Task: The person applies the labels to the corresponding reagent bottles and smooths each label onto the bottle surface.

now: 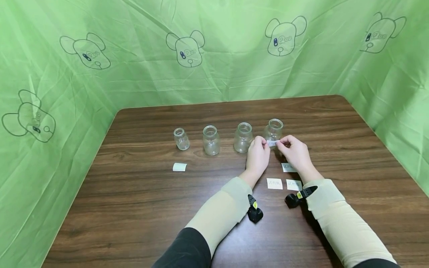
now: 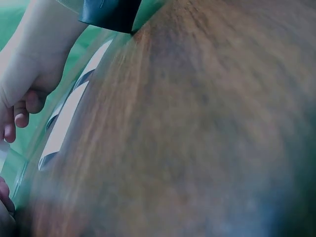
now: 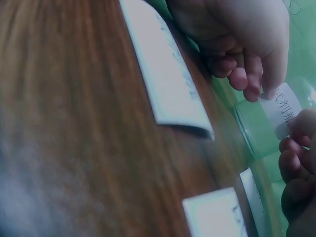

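Note:
Both hands are at the front of the rightmost glass jar (image 1: 275, 130), one on each side of a small white paper label (image 1: 272, 143) with handwritten characters. My left hand (image 1: 258, 158) pinches the label's left end between thumb and finger. At its right end, my right hand (image 1: 296, 153) pinches it the same way. In the right wrist view the label (image 3: 282, 107) lies over the jar's glass wall (image 3: 249, 131). The left wrist view catches only some fingers of the left hand (image 2: 5, 210) at its edge, with the right hand (image 2: 34, 69) above.
Three more open glass jars stand in the row: a small one (image 1: 181, 139), a middle one (image 1: 211, 140) and another (image 1: 242, 138) beside the left hand. Written paper slips (image 1: 274, 184) lie near the right wrist. A blank-looking slip (image 1: 179, 167) lies before the small jar.

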`<action>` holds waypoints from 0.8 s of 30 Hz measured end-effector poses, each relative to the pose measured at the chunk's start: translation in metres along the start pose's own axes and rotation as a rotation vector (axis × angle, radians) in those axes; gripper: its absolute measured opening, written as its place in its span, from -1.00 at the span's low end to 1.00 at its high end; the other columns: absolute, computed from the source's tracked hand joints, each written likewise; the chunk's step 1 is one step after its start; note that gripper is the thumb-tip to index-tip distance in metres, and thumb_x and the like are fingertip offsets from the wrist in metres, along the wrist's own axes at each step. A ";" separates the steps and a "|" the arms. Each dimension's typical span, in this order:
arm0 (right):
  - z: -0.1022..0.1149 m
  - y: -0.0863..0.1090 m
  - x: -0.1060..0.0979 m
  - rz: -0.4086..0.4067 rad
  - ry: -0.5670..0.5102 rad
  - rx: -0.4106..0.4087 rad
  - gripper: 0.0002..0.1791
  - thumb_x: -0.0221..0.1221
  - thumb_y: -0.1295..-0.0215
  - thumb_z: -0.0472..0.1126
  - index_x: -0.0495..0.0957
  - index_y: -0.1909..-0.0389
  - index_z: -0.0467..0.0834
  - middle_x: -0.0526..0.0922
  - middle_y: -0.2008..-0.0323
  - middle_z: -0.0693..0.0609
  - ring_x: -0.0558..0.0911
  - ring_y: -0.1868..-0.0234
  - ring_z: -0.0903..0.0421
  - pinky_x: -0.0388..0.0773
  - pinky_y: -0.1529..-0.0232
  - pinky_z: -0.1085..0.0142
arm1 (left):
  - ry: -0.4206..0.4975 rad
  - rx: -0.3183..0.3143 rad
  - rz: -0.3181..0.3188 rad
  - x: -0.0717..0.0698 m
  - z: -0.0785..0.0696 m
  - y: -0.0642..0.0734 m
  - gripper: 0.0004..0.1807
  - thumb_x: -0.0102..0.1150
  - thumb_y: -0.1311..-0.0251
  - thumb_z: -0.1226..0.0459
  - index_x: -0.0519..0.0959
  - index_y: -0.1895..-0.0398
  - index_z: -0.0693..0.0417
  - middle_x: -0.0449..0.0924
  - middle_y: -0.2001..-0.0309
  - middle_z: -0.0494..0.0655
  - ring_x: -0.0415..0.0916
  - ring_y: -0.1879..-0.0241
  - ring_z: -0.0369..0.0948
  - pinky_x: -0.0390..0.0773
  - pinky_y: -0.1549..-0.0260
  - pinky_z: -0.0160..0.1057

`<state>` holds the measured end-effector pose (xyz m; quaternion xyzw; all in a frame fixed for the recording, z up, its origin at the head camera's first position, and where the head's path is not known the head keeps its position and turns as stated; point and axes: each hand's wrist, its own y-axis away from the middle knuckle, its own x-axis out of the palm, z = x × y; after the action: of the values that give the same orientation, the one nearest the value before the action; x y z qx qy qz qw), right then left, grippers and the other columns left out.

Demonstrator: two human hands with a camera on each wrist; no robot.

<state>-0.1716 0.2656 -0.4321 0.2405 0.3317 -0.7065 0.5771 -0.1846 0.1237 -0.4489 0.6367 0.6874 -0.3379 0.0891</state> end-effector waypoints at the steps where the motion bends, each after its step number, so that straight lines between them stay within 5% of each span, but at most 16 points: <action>1: 0.001 0.000 0.000 -0.005 -0.001 0.003 -0.73 0.12 -0.29 -0.03 0.54 0.28 -0.19 0.62 0.41 -0.08 0.50 0.43 0.07 0.39 0.36 0.25 | 0.000 0.001 0.000 0.000 0.000 0.000 -0.95 0.11 -0.20 0.33 0.46 0.30 0.09 0.51 0.32 -0.09 0.50 0.32 -0.23 0.48 0.32 -0.40; 16: 0.002 0.000 0.004 -0.021 0.011 -0.020 -0.74 0.11 -0.31 -0.05 0.53 0.30 -0.20 0.60 0.45 -0.07 0.49 0.44 0.05 0.38 0.37 0.23 | -0.024 -0.046 0.013 0.000 -0.001 0.002 -0.96 0.08 -0.23 0.32 0.45 0.30 0.07 0.46 0.31 -0.10 0.47 0.25 -0.18 0.47 0.23 -0.32; 24: 0.009 0.001 0.000 -0.034 -0.015 0.007 -0.64 0.21 -0.19 -0.14 0.38 0.13 -0.28 0.54 0.30 -0.14 0.50 0.38 0.01 0.39 0.37 0.24 | 0.012 -0.036 0.014 -0.002 -0.006 0.009 -0.66 0.17 -0.14 0.27 0.36 0.04 0.13 0.42 0.21 -0.08 0.41 0.19 -0.21 0.42 0.17 -0.35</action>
<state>-0.1708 0.2589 -0.4266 0.2316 0.3288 -0.7192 0.5665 -0.1738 0.1248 -0.4465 0.6418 0.6894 -0.3210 0.0988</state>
